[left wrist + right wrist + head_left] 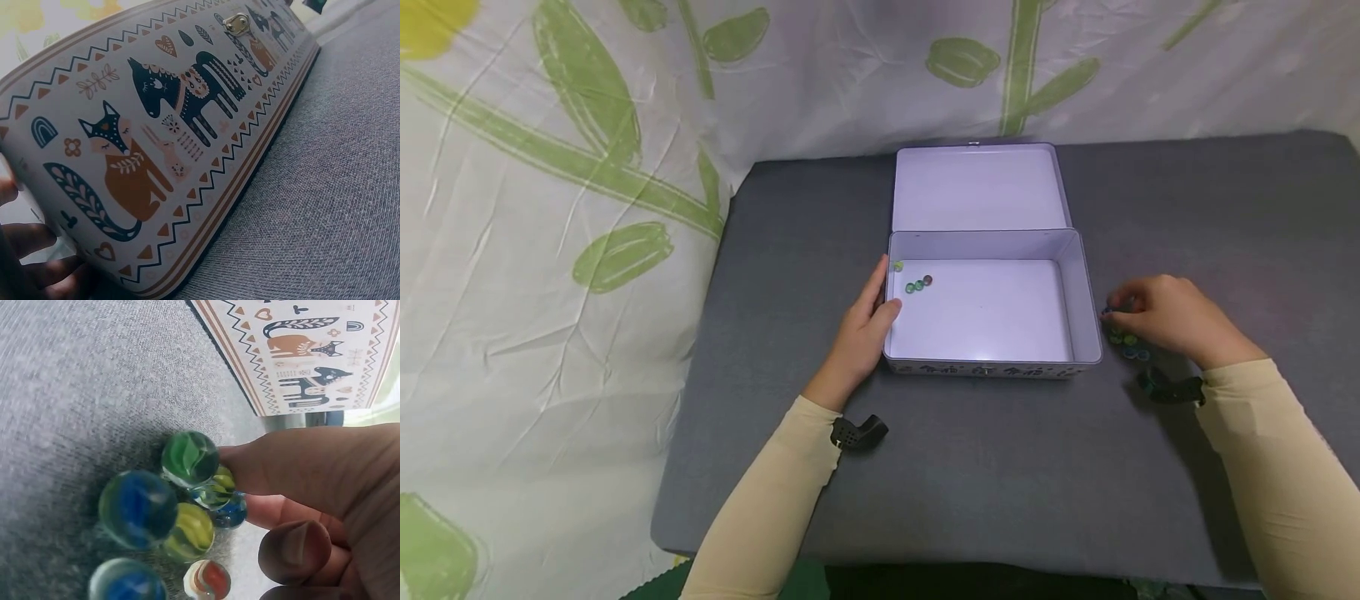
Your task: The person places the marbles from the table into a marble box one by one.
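An open tin box (985, 312) with a printed animal pattern stands on the table, its lid folded back. My left hand (862, 333) grips the left wall, thumb over the rim; its fingers (34, 240) show at the box's end in the left wrist view. Inside lie several glass marbles (919, 285) near the left side. To the right of the box, my right hand (1172, 317) pinches a blue marble (231, 511) between thumb and index finger, partly hidden by other marbles. Around the fingertips lie a green marble (190, 458), a yellow one (189, 532) and a red-and-white one (207, 579).
The box's open lid (979, 190) lies toward the back of the grey cloth-covered table (970, 467). A white curtain with green leaves (587, 167) hangs behind and to the left. Black straps with devices (859, 433) sit on both wrists.
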{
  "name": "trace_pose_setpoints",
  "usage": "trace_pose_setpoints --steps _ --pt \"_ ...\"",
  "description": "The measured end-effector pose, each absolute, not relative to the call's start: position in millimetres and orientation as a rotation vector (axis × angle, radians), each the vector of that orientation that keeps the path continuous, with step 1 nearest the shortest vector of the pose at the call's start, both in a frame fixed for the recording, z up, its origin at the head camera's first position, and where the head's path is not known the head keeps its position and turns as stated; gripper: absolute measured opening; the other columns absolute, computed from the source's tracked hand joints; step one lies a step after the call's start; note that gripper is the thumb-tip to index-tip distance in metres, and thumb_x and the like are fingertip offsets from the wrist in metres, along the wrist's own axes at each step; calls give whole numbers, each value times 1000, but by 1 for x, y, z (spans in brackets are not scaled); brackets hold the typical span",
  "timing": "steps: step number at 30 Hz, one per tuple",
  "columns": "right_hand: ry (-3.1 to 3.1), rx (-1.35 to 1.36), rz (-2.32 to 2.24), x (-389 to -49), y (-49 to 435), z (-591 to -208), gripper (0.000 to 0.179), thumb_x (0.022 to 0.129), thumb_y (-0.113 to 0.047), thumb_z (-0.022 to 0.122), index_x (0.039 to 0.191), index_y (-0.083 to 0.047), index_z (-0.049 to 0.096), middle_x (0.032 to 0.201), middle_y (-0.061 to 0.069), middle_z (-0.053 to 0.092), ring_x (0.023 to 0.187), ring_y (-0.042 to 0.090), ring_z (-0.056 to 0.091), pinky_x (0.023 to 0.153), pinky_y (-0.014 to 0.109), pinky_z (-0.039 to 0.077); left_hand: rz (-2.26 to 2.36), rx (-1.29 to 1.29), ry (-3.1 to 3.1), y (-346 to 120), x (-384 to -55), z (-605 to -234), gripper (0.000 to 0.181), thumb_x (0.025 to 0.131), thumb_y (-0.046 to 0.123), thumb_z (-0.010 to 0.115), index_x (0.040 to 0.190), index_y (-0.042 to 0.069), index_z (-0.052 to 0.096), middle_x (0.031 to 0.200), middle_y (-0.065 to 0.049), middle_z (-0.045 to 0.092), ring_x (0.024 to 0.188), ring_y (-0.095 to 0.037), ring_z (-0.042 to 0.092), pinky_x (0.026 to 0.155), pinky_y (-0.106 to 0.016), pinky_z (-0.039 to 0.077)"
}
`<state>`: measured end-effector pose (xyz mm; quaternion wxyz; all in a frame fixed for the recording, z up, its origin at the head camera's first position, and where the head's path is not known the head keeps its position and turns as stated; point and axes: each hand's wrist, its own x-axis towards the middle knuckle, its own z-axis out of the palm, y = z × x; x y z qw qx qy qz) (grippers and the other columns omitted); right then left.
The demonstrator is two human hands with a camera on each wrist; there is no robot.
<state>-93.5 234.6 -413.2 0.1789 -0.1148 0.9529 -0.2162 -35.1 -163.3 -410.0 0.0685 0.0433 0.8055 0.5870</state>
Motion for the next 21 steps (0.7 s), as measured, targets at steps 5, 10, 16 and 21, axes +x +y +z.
trace_pose_setpoints --steps 5,10,16,21 --pt "2719 -339 -628 -94 235 -409 30 88 -30 71 100 -3 71 75 2 67 67 17 56 59 34 43 1741 109 2443 -163 -35 -408 61 101 18 42 158 21 17 162 0 19 146 -7 18 118 -32 19" --pt "2721 -306 -640 -96 232 -395 36 92 -35 64 106 -2 71 68 1 68 64 18 58 61 35 44 1742 117 2449 -164 -34 -407 61 102 17 42 158 19 17 162 -1 18 146 -8 17 118 -32 18" --pt "2762 -306 -633 -97 223 -377 41 94 -41 60 108 -4 72 63 3 61 57 20 51 55 34 39 1753 103 2442 -163 -34 -406 61 101 17 42 158 16 18 162 -1 20 146 -10 19 118 -33 19" --pt "2825 -339 -633 -99 213 -364 41 95 -41 58 109 -6 73 56 6 48 48 18 38 48 33 32 1752 115 2439 -164 -34 -407 61 102 17 42 158 14 18 162 -1 19 146 -10 20 117 -32 20"
